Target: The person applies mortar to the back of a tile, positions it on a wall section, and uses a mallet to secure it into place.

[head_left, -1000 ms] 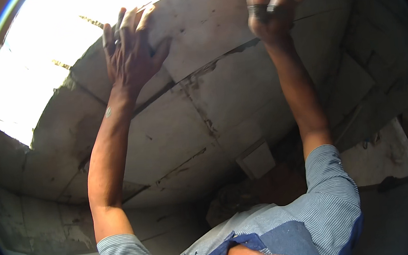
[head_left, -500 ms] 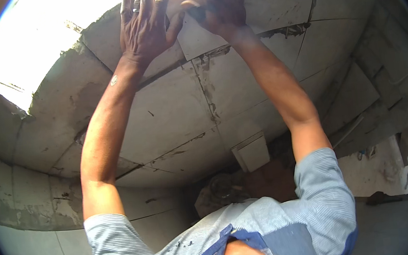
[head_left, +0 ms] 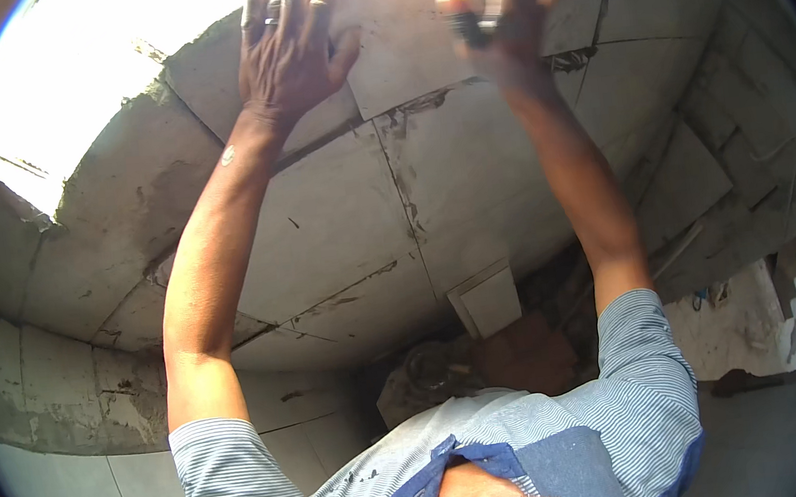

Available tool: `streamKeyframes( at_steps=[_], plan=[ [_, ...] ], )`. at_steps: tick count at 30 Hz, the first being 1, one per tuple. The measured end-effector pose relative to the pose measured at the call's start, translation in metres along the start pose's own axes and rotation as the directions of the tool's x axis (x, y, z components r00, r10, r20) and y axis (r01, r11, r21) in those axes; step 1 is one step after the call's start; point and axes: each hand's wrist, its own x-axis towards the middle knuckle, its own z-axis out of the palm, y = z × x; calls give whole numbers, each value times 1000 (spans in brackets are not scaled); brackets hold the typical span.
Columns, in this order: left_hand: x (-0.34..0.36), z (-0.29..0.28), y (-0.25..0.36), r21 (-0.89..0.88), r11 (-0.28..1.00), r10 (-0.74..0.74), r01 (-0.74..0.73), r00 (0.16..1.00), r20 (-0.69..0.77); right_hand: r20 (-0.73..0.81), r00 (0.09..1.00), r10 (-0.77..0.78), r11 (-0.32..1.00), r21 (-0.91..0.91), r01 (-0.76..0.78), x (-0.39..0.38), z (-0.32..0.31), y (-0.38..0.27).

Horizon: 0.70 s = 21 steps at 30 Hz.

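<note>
My left hand [head_left: 293, 58] lies flat with fingers spread on the face of a large grey block [head_left: 407, 53] at the top of the wall; a ring shows on one finger. My right hand [head_left: 514, 18] is raised against the same block further right and grips a short dark tool handle [head_left: 472, 29]. The rest of that tool is hidden behind the hand. Both arms reach up and forward from my striped shirt.
The wall [head_left: 319, 237] is made of grey blocks with rough mortar joints. A bright opening [head_left: 99, 76] is at the upper left. Low down lie a small white slab [head_left: 491, 299], a brown piece [head_left: 527, 353] and rubble [head_left: 426, 372]. Stepped blockwork [head_left: 702, 187] stands at the right.
My right hand went in beside the left hand on the top block, then came back to the right with the dark handle. The left hand stayed pressed on the block.
</note>
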Motion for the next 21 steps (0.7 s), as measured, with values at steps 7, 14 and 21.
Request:
streamKeyframes(
  at_steps=[7, 14, 21],
  plan=[
    [18, 0, 3, -19, 1000, -3, 4, 999, 37, 188, 975, 120, 992, -63, -110, -9, 10, 14],
    [8, -2, 15, 33, 999, 20, -21, 999, 27, -44, 961, 272, 962, 36, -271, -28, -59, 26],
    [20, -5, 16, 73, 997, 8, -12, 999, 46, -57, 942, 330, 937, -98, -334, -30, 0, 76]
  ],
)
